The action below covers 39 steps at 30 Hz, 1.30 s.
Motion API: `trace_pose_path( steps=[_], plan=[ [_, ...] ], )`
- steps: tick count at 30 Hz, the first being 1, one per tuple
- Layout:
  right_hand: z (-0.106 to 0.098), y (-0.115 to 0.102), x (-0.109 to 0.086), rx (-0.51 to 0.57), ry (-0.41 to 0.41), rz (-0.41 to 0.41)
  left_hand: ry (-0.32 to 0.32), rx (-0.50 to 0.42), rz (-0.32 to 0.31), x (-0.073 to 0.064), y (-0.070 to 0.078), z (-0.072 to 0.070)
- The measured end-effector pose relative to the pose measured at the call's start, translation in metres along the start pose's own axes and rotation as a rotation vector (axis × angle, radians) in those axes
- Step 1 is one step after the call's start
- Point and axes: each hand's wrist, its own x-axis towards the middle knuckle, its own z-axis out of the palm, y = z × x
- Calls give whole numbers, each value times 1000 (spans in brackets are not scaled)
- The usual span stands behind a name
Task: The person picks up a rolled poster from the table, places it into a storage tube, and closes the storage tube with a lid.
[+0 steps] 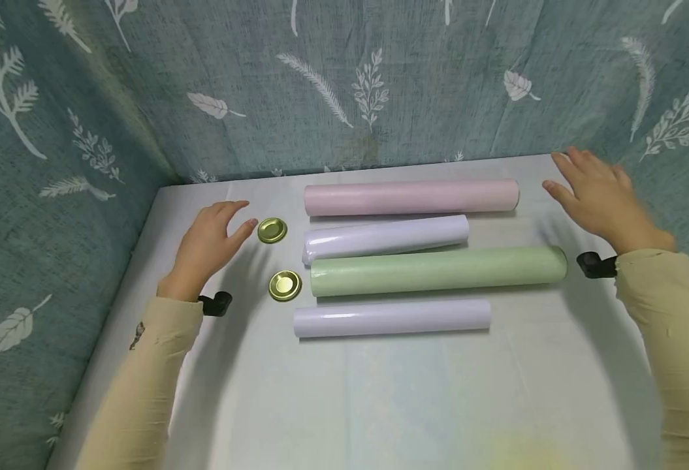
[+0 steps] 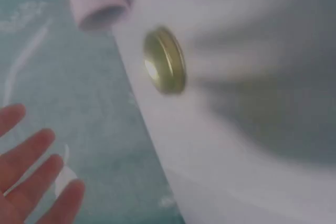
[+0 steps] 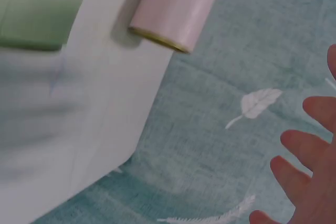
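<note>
My left hand point(image 1: 206, 245) hovers over the left of the table, fingers relaxed and holding nothing. Nearest to it is a round gold lid point(image 1: 272, 230); a second gold lid point(image 1: 285, 286) lies a little closer to me. Right of the lids, a pink tube point(image 1: 411, 197), a pale lavender tube point(image 1: 386, 239), a green tube point(image 1: 438, 271) and another lavender tube point(image 1: 392, 318) lie roughly parallel. The pink tube's left end point(image 2: 102, 17) looks hollow in the left wrist view. Beyond its gold-rimmed right end point(image 3: 160, 39), my right hand point(image 1: 603, 196) is raised with fingers spread, holding nothing.
A white-covered table point(image 1: 379, 398) carries everything. Blue-green cloth with white leaf prints point(image 1: 426, 85) hangs along the back and both sides, close to the table edges. A dark wrist mount point(image 1: 217, 304) sits at each cuff.
</note>
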Motion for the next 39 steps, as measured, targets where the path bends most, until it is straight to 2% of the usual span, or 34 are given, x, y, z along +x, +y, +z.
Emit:
trace_pose_path(
  steps=[5, 10, 13, 16, 19, 21, 25, 31, 36, 39],
  plan=[
    [7, -12, -8, 88, 83, -59, 3, -134, 27, -12, 11, 10],
    [23, -26, -19, 220, 103, -80, -12, -276, 33, -28, 20, 22],
    [34, -36, -23, 272, 104, -59, -52, -343, 15, -38, 25, 29],
    [44, -48, -24, 316, 103, -43, -122, -396, 20, -46, 29, 35],
    [52, -60, -24, 361, 92, -45, -186, -422, 29, -54, 32, 40],
    [57, -68, -23, 381, 87, -48, -207, -431, 39, -59, 33, 43],
    [69, -81, -23, 414, 72, -55, -219, -467, 48, -67, 37, 48],
    [87, -89, -24, 499, 59, -71, -264, -515, 79, -74, 43, 57],
    [98, -97, -23, 540, 14, -91, -334, -525, 40, -81, 48, 64],
    [102, -102, -23, 526, -30, -110, -366, -524, 12, -85, 49, 69]
  ],
)
